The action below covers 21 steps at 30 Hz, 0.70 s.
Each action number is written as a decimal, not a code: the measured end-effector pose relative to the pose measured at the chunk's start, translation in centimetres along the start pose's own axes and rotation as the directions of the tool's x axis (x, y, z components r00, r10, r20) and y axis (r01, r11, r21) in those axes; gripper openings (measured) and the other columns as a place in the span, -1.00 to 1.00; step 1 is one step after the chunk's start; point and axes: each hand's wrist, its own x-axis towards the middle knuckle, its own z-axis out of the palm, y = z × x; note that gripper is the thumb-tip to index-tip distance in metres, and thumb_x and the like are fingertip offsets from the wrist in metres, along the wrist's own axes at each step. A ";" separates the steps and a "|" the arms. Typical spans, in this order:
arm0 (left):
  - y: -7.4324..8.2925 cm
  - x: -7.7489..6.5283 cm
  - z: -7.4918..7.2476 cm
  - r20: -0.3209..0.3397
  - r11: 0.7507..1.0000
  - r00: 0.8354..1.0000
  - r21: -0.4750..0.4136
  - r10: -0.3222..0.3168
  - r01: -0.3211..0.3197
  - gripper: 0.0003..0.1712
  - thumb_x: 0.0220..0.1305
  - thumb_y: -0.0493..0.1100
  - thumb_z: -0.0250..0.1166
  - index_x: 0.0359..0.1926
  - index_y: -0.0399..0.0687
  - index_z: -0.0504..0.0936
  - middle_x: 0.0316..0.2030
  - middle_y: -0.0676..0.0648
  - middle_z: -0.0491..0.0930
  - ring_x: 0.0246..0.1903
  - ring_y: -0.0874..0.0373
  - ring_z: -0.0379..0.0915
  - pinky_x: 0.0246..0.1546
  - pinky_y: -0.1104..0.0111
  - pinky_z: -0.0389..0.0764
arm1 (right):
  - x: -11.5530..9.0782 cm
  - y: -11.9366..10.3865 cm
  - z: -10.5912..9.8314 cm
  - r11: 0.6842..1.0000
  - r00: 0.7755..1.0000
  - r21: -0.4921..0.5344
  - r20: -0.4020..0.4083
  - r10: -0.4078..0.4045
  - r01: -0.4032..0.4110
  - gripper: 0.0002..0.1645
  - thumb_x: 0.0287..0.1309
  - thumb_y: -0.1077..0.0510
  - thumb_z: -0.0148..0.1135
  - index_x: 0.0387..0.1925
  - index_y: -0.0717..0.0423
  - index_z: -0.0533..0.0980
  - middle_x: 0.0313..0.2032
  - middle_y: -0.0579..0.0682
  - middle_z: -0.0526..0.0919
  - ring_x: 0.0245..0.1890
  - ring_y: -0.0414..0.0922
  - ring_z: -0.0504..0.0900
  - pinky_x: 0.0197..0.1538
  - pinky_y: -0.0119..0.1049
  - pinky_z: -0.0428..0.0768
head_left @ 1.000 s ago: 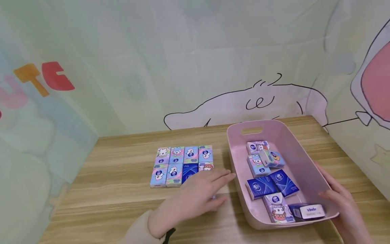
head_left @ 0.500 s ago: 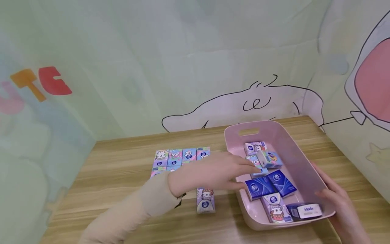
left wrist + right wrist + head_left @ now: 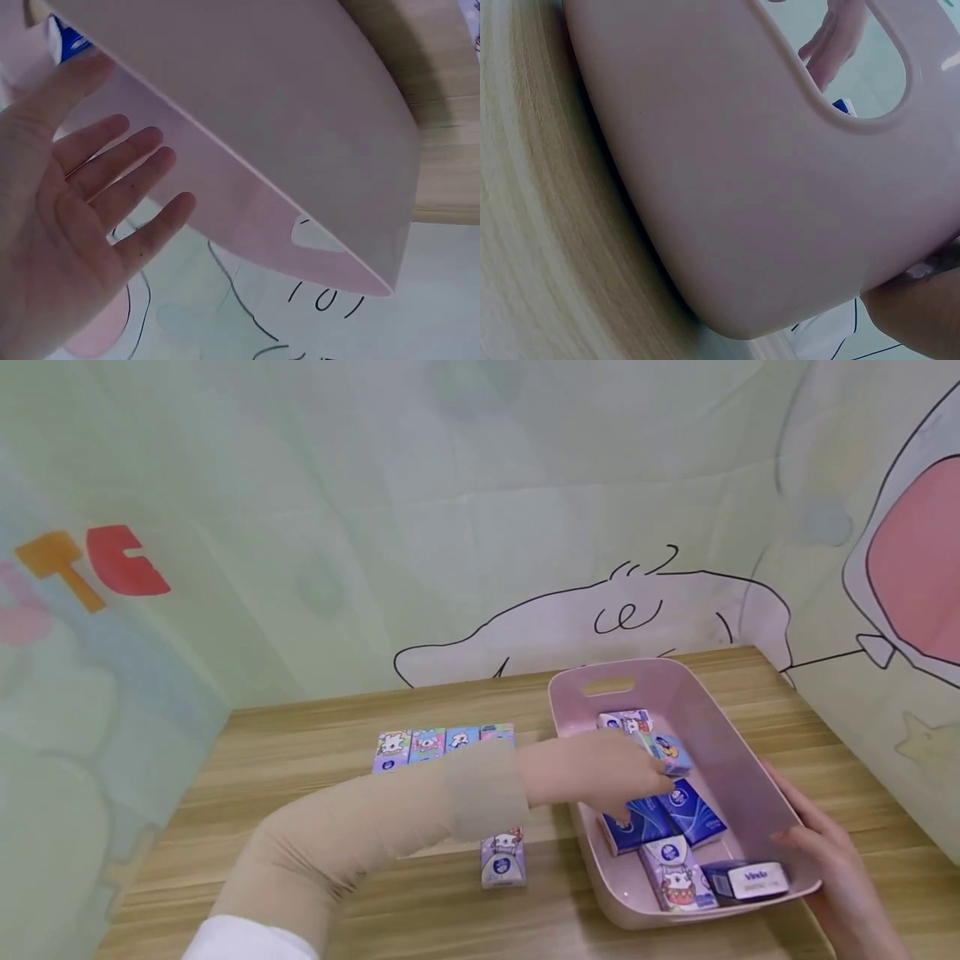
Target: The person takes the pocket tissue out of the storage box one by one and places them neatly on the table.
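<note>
A pink plastic basket [image 3: 723, 752] holds several tissue packs. My left hand [image 3: 618, 772] reaches over its left rim, fingers pointing down above a blue tissue pack [image 3: 637, 828]. In the left wrist view that hand [image 3: 82, 202] has spread, relaxed fingers and nothing in them. A second blue pack [image 3: 692, 812] lies beside the first. Nearer are a purple cartoon pack [image 3: 678, 877] and a dark blue pack [image 3: 757, 881] on its side. My right hand [image 3: 836, 860] grips the basket's near right corner, thumb over the rim. The left forearm hides part of the packs on the table.
Left of the basket, tissue packs [image 3: 427, 743] stand in a tight block, partly covered by the sleeve [image 3: 375, 827]. A purple pack [image 3: 503, 864] projects toward me from it. The wooden table [image 3: 300, 727] meets a printed cloth backdrop [image 3: 337, 527] at the back.
My left hand has moved right, from the packs on the table over the rim and into the basket. The right hand keeps its hold on the basket. The view has shifted slightly.
</note>
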 end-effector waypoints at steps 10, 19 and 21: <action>1.0 3.0 0.9 0.140 0.972 0.985 0.198 0.102 -0.129 -0.10 0.11 0.14 0.38 0.43 0.33 0.17 0.36 0.23 0.28 0.24 0.33 0.33 0.16 0.36 0.52 | 0.0 0.0 0.1 1.000 1.000 -0.008 -0.006 0.007 -0.007 -0.15 0.24 0.51 -0.35 0.49 -0.11 -0.01 0.29 -0.50 0.35 0.15 -0.50 0.43 0.02 -0.59 0.47; 2.0 4.6 2.3 0.209 0.926 0.964 0.304 0.166 -0.225 0.08 -0.01 0.12 0.47 0.46 0.27 0.04 0.41 0.19 0.14 0.33 0.29 0.21 0.24 0.44 0.43 | 0.0 0.0 0.1 1.000 1.000 -0.017 0.000 -0.002 0.002 -0.14 0.22 0.52 -0.35 0.49 -0.09 -0.02 0.31 -0.48 0.34 0.16 -0.49 0.43 0.03 -0.58 0.47; 2.1 4.7 2.5 0.199 0.918 0.965 0.325 0.171 -0.229 0.08 0.00 0.09 0.46 0.46 0.24 0.03 0.42 0.17 0.11 0.34 0.28 0.20 0.25 0.43 0.42 | 0.0 -0.1 0.2 1.000 1.000 -0.011 -0.004 -0.009 0.009 -0.14 0.22 0.53 -0.35 0.49 -0.09 -0.01 0.30 -0.48 0.36 0.15 -0.48 0.44 0.03 -0.58 0.48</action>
